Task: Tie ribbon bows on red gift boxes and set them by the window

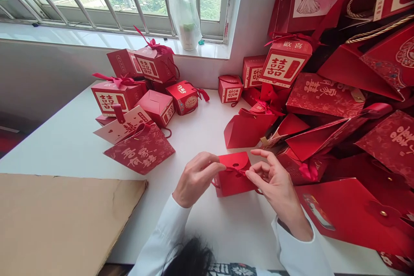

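Note:
A small red gift box (pixel 230 186) sits on the white table in front of me, its rounded flap folded over the front. Across the flap runs a red ribbon (pixel 238 171), gathered in a knot or bow near the middle. My left hand (pixel 198 177) pinches the ribbon on the left side, thumb and index finger together. On the other side, my right hand (pixel 274 183) pinches the ribbon between thumb and fingers, its index finger raised. Loose ribbon or cord ends hang at both sides of the box.
Several red boxes and bags (pixel 139 146) stand at the left back. A large pile of red gift bags and boxes (pixel 326 95) fills the right side. A cardboard sheet (pixel 64 220) lies at the front left. On the windowsill stands a plastic-covered cup (pixel 187 30).

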`<state>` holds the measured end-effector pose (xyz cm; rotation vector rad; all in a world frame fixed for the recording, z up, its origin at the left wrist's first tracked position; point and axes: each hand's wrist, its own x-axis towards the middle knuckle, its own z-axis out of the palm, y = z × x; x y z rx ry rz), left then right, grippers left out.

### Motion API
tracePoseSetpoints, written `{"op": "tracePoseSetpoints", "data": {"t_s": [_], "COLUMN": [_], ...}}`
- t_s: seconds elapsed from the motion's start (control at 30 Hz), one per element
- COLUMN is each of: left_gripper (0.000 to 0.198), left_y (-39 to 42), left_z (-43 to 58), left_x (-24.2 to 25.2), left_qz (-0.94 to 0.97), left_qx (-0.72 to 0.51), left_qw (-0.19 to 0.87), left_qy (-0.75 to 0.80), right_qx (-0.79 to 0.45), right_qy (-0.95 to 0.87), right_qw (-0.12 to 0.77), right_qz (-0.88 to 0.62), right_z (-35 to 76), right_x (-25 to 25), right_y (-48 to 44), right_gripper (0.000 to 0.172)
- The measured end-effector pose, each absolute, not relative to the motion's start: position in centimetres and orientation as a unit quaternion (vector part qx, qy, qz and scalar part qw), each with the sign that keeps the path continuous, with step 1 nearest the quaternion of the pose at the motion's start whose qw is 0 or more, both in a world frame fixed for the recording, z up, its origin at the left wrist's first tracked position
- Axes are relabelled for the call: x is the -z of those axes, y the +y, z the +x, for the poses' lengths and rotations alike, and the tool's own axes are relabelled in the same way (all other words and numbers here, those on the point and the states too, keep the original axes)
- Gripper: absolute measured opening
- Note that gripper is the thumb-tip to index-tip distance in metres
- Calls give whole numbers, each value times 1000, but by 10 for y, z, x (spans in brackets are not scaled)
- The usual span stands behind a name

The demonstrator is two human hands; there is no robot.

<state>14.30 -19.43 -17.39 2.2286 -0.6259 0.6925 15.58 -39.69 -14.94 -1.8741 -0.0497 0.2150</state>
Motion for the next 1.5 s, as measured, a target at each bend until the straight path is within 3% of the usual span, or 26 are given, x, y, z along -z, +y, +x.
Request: {"op": "tracePoseSetpoints", "data": {"t_s": [0.13,0.27,0.5,0.67,0.87,1.2,1.5], "left_gripper": [22,19,26,22,18,31,24], "left_y": [-198,-202,-190,-197,-216,-211,-209], "left_z": [137,132,116,111,105,100,113], "left_x": [181,179,144,135,143,135,127], "left_qz": [836,848,887,907,932,929,851], "left_qx": [-292,-270,-13,71,26,83,164], "left_qw": [372,353,390,375,359,360,498], "left_qy": [-278,-290,-246,-176,-40,0,-14], "right_qx": [-82,-76,-57,-62,-66,-1,-67], "right_qy": [-25,-32,-56,-67,-71,-70,-23], "right_qw": [587,494,388,403,399,407,511], "right_qz": [-805,-866,-918,-911,-912,-911,-857], "right_z": [155,152,141,134,130,132,134], "right_x": [145,140,131,129,137,136,148], "right_y": [-407,-407,-402,-398,-394,-394,-405], "right_gripper": [46,38,37,35,36,34,40]}}
